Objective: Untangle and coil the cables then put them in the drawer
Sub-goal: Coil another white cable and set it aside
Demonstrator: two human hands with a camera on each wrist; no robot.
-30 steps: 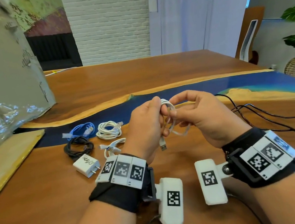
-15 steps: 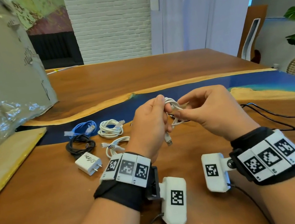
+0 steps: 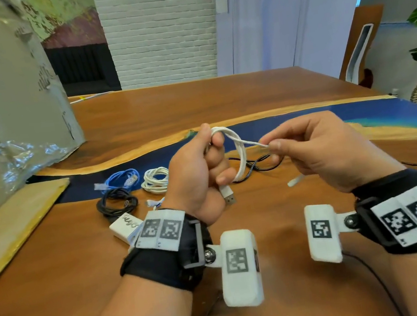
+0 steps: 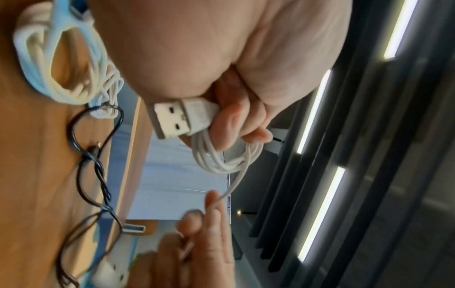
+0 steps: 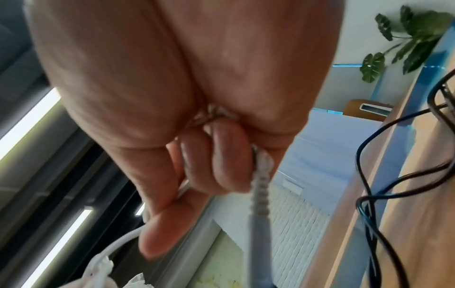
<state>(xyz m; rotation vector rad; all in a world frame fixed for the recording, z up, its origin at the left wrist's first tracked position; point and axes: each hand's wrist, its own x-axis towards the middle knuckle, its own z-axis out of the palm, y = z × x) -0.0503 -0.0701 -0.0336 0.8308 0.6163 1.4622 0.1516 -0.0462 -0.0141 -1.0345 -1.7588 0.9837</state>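
1. Left hand [image 3: 199, 178] has its grip wrapped round one small white cable coil [image 3: 239, 152], held up over the desk [image 3: 139, 114], its USB plug [image 4: 182, 117] sticking out below the fist.
2. Right hand [image 3: 319, 150] pinches the loose strand running off that coil.
3. Left of the held coil, lying on the desk: one blue coiled cable [image 3: 121, 179], one white coiled cable [image 3: 155, 180], one black coiled cable [image 3: 116, 205], plus one white charger brick [image 3: 125, 227].
4. One loose black cable [image 3: 256, 167] lies on the desk behind the coil.

Left hand [image 3: 198, 172] fisted, fingers curled, right hand [image 3: 319, 150] pinching, both raised, forearms parallel
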